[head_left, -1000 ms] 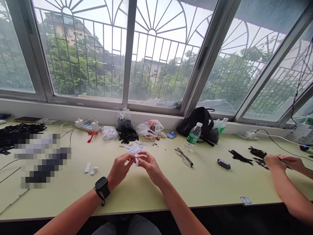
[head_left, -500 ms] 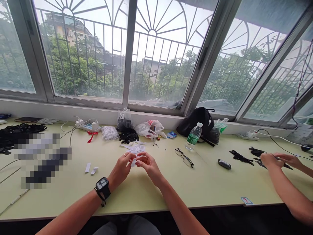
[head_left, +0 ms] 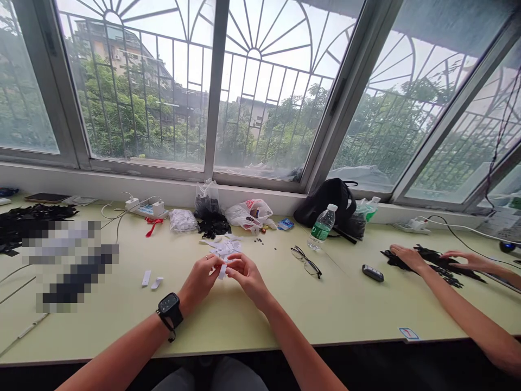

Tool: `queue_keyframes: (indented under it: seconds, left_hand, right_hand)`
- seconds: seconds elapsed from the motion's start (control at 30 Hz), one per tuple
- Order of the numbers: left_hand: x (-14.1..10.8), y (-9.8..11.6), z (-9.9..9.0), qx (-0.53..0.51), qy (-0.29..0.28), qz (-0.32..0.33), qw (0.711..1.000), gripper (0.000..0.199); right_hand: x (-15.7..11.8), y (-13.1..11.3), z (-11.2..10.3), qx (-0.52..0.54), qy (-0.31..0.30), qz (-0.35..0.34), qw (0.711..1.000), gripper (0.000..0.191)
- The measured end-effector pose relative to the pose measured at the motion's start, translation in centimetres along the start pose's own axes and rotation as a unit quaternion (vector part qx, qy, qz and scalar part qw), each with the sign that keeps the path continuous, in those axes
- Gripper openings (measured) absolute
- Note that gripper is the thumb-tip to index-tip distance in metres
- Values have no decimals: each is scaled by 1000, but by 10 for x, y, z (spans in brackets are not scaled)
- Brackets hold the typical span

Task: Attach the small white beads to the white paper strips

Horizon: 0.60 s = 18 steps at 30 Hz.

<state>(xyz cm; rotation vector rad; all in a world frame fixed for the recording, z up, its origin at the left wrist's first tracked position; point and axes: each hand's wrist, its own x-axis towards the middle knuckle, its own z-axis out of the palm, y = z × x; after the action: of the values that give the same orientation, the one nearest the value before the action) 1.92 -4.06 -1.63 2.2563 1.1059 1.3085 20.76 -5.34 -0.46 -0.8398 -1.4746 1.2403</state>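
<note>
Between my two hands is a short white fabric strip, its lower end hanging below the fingertips. My left hand, with a black watch on its wrist, pinches the strip from the left. On the right side, my right hand has its thumb and fingers closed at the same strip. Just beyond the fingers lies a loose pile of white strips, partly hidden by my hands. Two separate white pieces, one flat and one curled, rest on the table left of my left hand.
Behind the pile stand a bag of white pieces, black strips and a plastic bag. Glasses, a water bottle and a black key fob lie rightward. Another person's hands touch black strips at far right.
My hands stay almost in place, holding the white strip. At right, the other person's hands have moved apart, one reaching left onto the black strips.
</note>
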Motion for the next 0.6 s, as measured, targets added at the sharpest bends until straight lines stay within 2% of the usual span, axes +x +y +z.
queue_keyframes:
  seconds: [0.23,0.6]
  left_hand:
    - [-1,6,-1,66,-7,13,998,17]
    - [-2,5,3,113,-20,31,993,18]
  right_hand:
    - [3,3,-3,-9,27,10,1000,41]
    - [4,4,-2,-10,17,12,1000,37]
